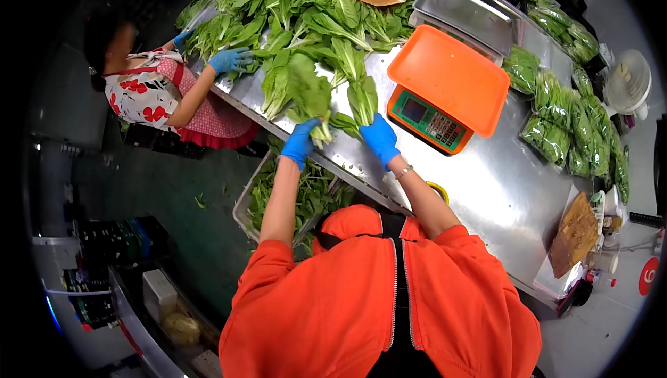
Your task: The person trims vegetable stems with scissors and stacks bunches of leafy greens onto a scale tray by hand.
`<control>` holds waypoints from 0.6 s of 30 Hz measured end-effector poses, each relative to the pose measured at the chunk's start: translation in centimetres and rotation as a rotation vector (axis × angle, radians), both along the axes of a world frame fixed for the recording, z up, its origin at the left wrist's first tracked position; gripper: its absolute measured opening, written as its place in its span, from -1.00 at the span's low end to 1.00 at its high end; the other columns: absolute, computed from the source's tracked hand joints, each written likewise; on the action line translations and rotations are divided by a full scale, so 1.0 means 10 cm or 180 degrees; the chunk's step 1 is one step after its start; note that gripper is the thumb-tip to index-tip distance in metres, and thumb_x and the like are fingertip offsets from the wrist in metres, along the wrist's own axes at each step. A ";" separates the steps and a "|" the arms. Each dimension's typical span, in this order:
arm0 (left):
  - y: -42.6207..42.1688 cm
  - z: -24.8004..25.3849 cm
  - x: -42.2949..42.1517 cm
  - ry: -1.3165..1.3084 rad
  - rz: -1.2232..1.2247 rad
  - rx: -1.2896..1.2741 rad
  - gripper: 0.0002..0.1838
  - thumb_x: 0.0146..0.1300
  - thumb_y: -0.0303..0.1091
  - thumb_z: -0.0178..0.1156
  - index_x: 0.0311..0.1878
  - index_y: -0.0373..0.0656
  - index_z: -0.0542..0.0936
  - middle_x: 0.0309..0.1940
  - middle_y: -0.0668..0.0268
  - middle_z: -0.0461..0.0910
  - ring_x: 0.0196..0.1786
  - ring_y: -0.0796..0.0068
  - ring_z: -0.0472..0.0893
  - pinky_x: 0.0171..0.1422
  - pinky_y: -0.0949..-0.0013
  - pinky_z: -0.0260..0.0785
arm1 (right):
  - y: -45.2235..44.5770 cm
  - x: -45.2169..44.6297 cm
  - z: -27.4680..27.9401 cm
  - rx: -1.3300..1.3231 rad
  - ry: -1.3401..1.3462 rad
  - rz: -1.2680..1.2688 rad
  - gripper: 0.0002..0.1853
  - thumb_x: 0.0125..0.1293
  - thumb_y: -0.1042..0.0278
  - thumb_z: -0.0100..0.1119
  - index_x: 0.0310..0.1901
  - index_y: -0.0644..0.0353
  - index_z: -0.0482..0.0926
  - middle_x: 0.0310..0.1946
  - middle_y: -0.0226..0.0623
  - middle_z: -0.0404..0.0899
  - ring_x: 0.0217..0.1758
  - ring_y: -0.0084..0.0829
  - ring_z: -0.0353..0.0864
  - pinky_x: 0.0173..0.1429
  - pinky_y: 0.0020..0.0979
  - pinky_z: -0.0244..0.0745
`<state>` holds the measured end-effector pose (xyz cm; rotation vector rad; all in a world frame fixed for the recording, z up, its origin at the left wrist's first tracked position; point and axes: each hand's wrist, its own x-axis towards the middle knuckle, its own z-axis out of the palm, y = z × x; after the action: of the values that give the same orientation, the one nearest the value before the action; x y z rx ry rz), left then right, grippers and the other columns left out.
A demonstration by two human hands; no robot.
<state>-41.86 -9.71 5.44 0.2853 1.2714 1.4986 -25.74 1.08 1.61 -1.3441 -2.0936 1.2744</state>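
Observation:
Both of my hands wear blue gloves. My left hand (300,143) is closed around the pale stem end of a bunch of leafy greens (309,93), whose leaves point away from me. Just to the right, my right hand (380,140) is closed on the leaf end of another leafy green (362,99) lying on the metal table (479,194); its fingertips are partly hidden. Beyond both hands spreads a large pile of the same greens (278,13). An orange scale (450,79) stands right of my right hand.
A co-worker (149,93) at the left has gloved hands on the pile. Bagged greens (556,128) are stacked at the right. A crate of leaves (240,204) sits below the table edge. Another scale (464,17) and a brown board (573,235) rest on the table.

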 end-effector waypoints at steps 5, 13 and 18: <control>0.10 -0.61 0.34 0.0294 0.0576 -0.0210 -0.75 0.05 -0.31 0.11 -0.25 -0.27 0.51 -0.46 0.23 0.54 -0.48 0.42 0.53 -0.43 0.41 0.42 | -0.21 -0.14 -0.18 0.1341 -0.0832 0.0151 -0.61 -0.08 0.20 0.16 -0.28 0.29 0.36 -0.32 0.01 0.46 -0.28 -0.11 0.51 -0.24 -0.26 0.43; -0.13 -0.31 0.39 -0.0976 0.0040 0.0364 -0.68 0.11 -0.38 0.06 -0.07 -0.32 0.39 -0.23 0.12 0.49 -0.23 0.29 0.51 -0.20 0.26 0.42 | 0.09 0.17 0.15 -0.2280 0.1714 0.0445 -0.71 -0.03 0.29 0.10 -0.29 0.31 0.48 -0.52 -0.32 0.47 -0.53 -0.61 0.40 -0.47 -0.56 0.30; 0.04 -0.13 0.57 0.0155 -0.0005 0.0373 -0.55 -0.01 -0.47 0.20 0.01 -0.27 0.36 -0.16 0.26 0.48 -0.13 0.45 0.46 -0.05 0.43 0.31 | -0.13 0.17 0.38 -0.0550 0.1138 0.0796 -0.56 0.10 0.32 0.06 0.01 0.32 0.32 -0.24 -0.22 0.44 -0.20 -0.41 0.42 -0.13 -0.45 0.34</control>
<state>-36.12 -9.34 4.17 0.4016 1.2232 1.5757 -23.99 -0.24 5.41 -0.8500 -1.9750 1.6898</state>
